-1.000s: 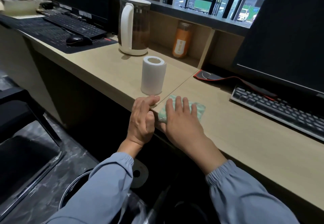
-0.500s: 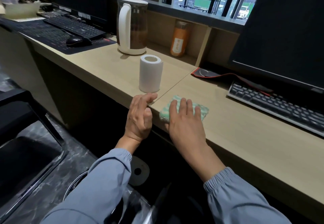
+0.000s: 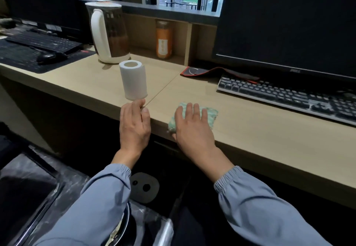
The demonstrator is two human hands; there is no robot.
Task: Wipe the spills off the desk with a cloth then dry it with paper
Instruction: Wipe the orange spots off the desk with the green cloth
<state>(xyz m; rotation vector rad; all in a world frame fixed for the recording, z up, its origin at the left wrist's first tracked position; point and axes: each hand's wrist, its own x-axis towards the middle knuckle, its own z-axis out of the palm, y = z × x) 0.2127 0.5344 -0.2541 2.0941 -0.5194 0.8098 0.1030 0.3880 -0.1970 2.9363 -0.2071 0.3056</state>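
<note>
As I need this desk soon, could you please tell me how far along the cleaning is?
Done: nothing I can confirm; no spill shows on the desk. In hand: the right hand presses flat on the green cloth at the desk's front edge, while the left hand rests at the edge. Left: drying; the paper roll stands upright, unheld.

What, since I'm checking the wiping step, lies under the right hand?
Under the right hand lies the green-and-white cloth, flat on the desk near its front edge; straight fingers press it. Whatever is beneath the cloth is covered.
</note>
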